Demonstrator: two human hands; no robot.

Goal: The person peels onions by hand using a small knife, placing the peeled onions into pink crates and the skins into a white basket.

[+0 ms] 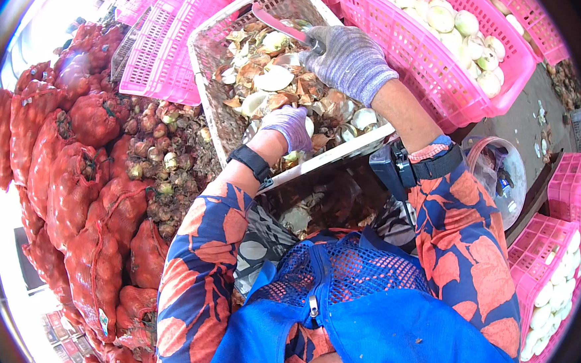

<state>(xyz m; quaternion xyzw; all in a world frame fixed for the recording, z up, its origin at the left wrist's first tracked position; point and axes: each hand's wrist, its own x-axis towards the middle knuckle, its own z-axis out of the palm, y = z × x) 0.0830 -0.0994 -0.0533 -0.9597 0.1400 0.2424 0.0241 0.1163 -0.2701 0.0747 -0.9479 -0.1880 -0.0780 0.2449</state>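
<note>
My right hand (345, 60), in a striped knitted glove, grips a knife (282, 27) whose pinkish blade points to the upper left. It is above a white plastic crate (204, 84) full of onion skins and trimmings (301, 85). Lower in the crate is my left hand (290, 126), in a matching glove, with its fingers curled down at the scraps; whether it holds an onion is hidden. Peeled white onions (440, 20) fill a pink crate (412, 71) just beyond my right hand.
Red mesh sacks of onions (76, 178) are piled at the left, beside loose unpeeled onions (158, 138). Pink empty-looking crates (166, 49) stand at the upper left. A white bucket (512, 185) stands at the right, above another pink crate (525, 265) of peeled onions.
</note>
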